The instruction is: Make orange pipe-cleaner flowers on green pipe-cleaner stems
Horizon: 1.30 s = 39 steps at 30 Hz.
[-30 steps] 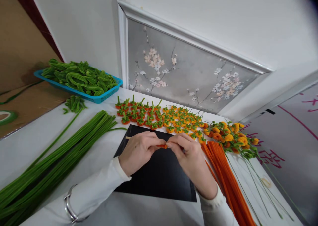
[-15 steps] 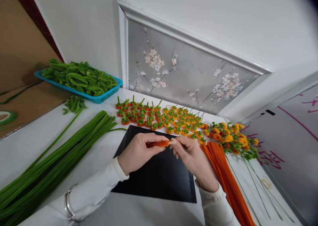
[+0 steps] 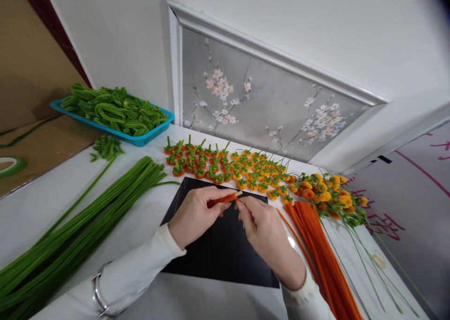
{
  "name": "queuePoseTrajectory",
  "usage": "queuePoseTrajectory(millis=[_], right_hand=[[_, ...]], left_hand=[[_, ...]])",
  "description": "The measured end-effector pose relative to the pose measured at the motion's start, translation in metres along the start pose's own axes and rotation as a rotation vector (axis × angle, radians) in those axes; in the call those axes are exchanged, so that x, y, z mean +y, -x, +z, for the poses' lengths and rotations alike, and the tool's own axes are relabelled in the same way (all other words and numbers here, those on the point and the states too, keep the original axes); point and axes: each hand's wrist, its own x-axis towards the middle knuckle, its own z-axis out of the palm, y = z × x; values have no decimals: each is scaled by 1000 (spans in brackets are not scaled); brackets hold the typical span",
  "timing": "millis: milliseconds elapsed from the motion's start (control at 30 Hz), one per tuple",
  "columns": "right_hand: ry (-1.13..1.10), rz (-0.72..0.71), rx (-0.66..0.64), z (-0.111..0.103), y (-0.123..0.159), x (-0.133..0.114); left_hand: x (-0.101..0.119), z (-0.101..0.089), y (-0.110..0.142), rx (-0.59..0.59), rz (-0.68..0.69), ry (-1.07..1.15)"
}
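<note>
My left hand [image 3: 198,211] is closed around a thin pale stick [image 3: 239,193] wound with an orange pipe cleaner [image 3: 225,199]. The coil lies in tight turns, and the stick's bare tip pokes out at the right. Against that end of the coil, my right hand [image 3: 262,224] pinches with thumb and forefinger, apparently on the pipe cleaner's end; the fingers hide part of it. Both hands are above a black mat [image 3: 225,254]. Right of my right hand lies a bundle of loose orange pipe cleaners [image 3: 318,245].
Long green pipe cleaners [image 3: 105,217] lie at left, below a blue basket [image 3: 140,139] of green loops. Behind the mat stand rows of small orange pieces [image 3: 200,170] and yellow pieces [image 3: 253,182] with green tops. Finished-looking flowers [image 3: 326,193] with stems lie at right.
The stick's bare tip has tilted upward and shows more freely. My right hand has shifted from the tip down to the coil's end, and its wrist has turned slightly.
</note>
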Motion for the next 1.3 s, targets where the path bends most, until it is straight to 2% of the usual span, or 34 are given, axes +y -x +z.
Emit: queuePoseTrajectory(millis=[67, 333, 467, 700, 900, 1033, 1167, 1300], right_hand=[[19, -1, 5, -1, 1, 0], [28, 23, 1, -7, 0, -5], [27, 42, -17, -5, 2, -7], [-244, 20, -139, -11, -1, -1], [-497, 112, 41, -4, -3, 15], [-687, 113, 52, 0, -3, 19], [-706, 106, 41, 1, -3, 18], [-673, 101, 74, 0, -3, 17]], left_hand=[[0, -1, -1, -15, 13, -11], [3, -3, -4, -155, -48, 186], [5, -4, -3, -187, -139, 249], [7, -6, 0, -286, -311, 518], [5, -4, 0, -338, -417, 688], [9, -2, 0, -362, -390, 698], [11, -1, 1, -344, -334, 625], [13, 2, 2, -288, -373, 635]])
